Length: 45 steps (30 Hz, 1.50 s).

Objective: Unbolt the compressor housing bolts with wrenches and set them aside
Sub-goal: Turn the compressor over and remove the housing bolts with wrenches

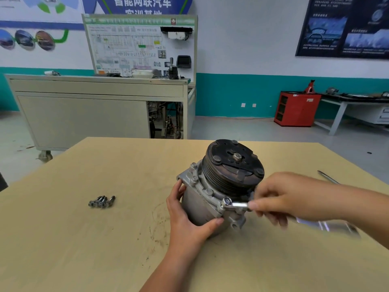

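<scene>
Compressor (202,209) on worktop (84,239), pulley tilted up and away, left hand (185,216) gripping its body; right hand (280,199) pinching wrench (235,204), long axis left-right, ring on housing bolt (227,200); loose bolts (102,201) clustered well left.

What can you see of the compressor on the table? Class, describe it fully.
The compressor has a silver cast-metal body and a black grooved pulley with a centre nut, tilted up and away. It rests on the tan table. The left hand grips its body; the right hand holds a wrench whose ring end sits on a flange bolt.
</scene>
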Tool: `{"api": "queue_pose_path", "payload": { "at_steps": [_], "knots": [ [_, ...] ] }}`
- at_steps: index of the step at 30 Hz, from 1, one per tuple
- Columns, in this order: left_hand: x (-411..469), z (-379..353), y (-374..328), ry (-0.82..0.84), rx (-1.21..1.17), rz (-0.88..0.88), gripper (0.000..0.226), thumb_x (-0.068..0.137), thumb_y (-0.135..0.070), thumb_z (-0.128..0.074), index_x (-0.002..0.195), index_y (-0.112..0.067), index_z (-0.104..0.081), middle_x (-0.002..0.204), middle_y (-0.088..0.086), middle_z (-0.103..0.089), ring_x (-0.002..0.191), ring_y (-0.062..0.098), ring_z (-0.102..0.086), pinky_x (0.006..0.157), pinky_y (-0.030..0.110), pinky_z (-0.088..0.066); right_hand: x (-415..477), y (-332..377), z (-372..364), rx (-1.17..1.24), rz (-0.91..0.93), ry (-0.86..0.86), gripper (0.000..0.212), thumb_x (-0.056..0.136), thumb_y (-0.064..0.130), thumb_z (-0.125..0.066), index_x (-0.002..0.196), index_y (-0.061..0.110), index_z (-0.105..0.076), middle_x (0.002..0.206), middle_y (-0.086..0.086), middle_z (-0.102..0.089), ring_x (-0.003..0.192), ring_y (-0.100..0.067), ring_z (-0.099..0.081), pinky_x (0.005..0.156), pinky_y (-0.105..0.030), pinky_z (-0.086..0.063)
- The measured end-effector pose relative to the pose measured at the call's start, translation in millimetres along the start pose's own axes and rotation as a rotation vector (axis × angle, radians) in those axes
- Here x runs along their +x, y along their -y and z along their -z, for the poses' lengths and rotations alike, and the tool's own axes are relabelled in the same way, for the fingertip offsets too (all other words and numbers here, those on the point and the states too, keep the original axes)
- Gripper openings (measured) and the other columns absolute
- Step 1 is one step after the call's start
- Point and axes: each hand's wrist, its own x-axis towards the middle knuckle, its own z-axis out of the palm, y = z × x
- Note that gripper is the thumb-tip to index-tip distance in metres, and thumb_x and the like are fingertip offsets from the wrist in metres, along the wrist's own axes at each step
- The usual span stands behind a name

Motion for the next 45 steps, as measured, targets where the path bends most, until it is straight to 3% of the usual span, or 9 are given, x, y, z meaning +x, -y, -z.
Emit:
{"api": "queue_pose_path", "payload": {
  "at_steps": [2,9,14,18,21,24,26,33,45],
  "knots": [
    [0,0,0,0.003,0.002,0.000,0.107,0.043,-0.053,-0.081,0.132,-0.050,-0.024,0.141,-0.008,-0.033,0.131,-0.001,-0.034,0.111,0.030,-0.034,2,-5,6,-0.203,0.098,-0.185,0.024,0.087,0.040,-0.058,0.070,0.025,-0.068,0.061,0.014,-0.065,0.055,0.002,-0.058,0.054,-0.010,-0.041],
    [0,0,-2,0.009,-0.015,-0.013,0.103,0.043,-0.052,-0.082,0.127,-0.062,-0.023,0.140,-0.008,-0.034,0.132,0.003,-0.036,0.108,0.025,-0.035,-9,-18,-21,0.653,0.035,0.383,0.016,0.092,0.029,-0.046,0.085,0.017,-0.053,0.075,0.000,-0.070,0.069,-0.016,-0.071,0.063,-0.021,-0.054],
    [0,0,2,-0.010,-0.011,-0.025,0.107,0.042,-0.052,-0.083,0.131,-0.054,-0.024,0.141,-0.006,-0.034,0.133,0.004,-0.036,0.112,0.037,-0.034,-5,-2,-39,0.908,0.000,0.382,0.025,0.091,0.039,-0.049,0.085,0.014,-0.048,0.068,-0.002,-0.068,0.061,-0.015,-0.070,0.053,-0.018,-0.052],
    [1,-2,3,-0.012,-0.021,-0.031,0.108,0.039,-0.051,-0.082,0.132,-0.049,-0.026,0.141,-0.005,-0.035,0.130,-0.002,-0.037,0.109,0.024,-0.036,-5,4,-39,1.009,-0.064,0.328,0.022,0.081,0.038,-0.048,0.079,0.015,-0.051,0.056,0.000,-0.062,0.044,-0.012,-0.062,0.043,-0.018,-0.049],
    [2,-2,1,-0.004,-0.039,-0.022,0.106,0.040,-0.048,-0.081,0.131,-0.045,-0.027,0.140,-0.005,-0.035,0.127,-0.006,-0.038,0.102,0.011,-0.035,-4,2,-21,0.684,-0.078,0.269,0.025,0.090,0.038,-0.047,0.077,0.017,-0.053,0.050,0.004,-0.056,0.038,-0.009,-0.055,0.042,-0.018,-0.046],
    [2,-1,0,-0.001,-0.049,-0.019,0.105,0.039,-0.048,-0.081,0.130,-0.045,-0.028,0.140,-0.006,-0.035,0.125,-0.009,-0.038,0.102,0.011,-0.036,-1,-4,-4,-0.087,0.054,-0.132,0.027,0.090,0.042,-0.054,0.076,0.021,-0.064,0.055,0.007,-0.060,0.048,-0.004,-0.054,0.055,-0.026,-0.046],
    [1,-1,0,-0.005,-0.047,-0.018,0.106,0.039,-0.049,-0.081,0.131,-0.046,-0.027,0.140,-0.006,-0.034,0.126,-0.008,-0.037,0.105,0.017,-0.036,0,-9,-5,-0.255,0.115,-0.337,0.026,0.086,0.044,-0.058,0.077,0.023,-0.070,0.060,0.009,-0.062,0.056,-0.003,-0.055,0.062,-0.027,-0.045],
    [1,-1,-1,-0.001,-0.041,-0.005,0.105,0.041,-0.048,-0.081,0.131,-0.047,-0.027,0.140,-0.005,-0.035,0.129,-0.001,-0.038,0.108,0.026,-0.036,-22,-11,-24,0.654,0.056,0.218,0.022,0.090,0.035,-0.047,0.075,0.023,-0.058,0.073,-0.002,-0.071,0.065,-0.015,-0.070,0.058,-0.019,-0.051],
    [1,-3,-3,-0.022,-0.024,0.005,0.110,0.039,-0.051,-0.082,0.132,-0.044,-0.026,0.141,-0.001,-0.035,0.132,0.004,-0.037,0.113,0.040,-0.034,-14,19,-43,0.915,-0.116,0.193,0.032,0.098,0.032,-0.039,0.075,0.013,-0.053,0.053,-0.004,-0.061,0.042,-0.015,-0.062,0.039,-0.018,-0.046]
  ]
}}
